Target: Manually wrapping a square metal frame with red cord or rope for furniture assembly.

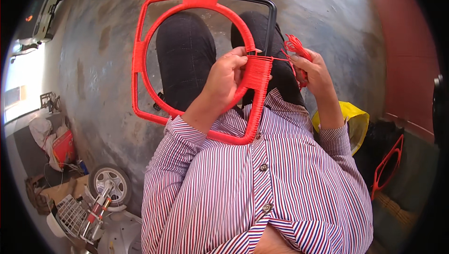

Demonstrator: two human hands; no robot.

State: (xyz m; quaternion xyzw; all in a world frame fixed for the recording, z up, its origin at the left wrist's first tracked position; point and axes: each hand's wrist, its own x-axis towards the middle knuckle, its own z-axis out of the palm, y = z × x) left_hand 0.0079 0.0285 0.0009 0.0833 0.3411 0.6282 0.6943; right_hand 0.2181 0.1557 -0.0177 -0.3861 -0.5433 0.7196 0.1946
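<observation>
A rounded-square frame with a ring inside it (138, 57) rests across my lap. Red cord is wound tightly over most of it; the bare black bar (272, 20) shows at the upper right corner. My left hand (228, 77) is closed around the ring's right side, thumb beside the wrapped band (258, 74) that joins ring and outer bar. Right of the frame, my right hand (312, 69) grips a looped bundle of red cord (295, 44). From that hand a strand (280, 59) runs taut to the top of the wrapped band. Some fingertips are hidden behind the frame and cord.
At my right side are a yellow bag (354, 118), a dark plastic bag (376, 144) and another red frame (388, 165). A scooter wheel (110, 186) with a wire basket (71, 214) stands lower left. A red box (64, 149) lies by the left wall.
</observation>
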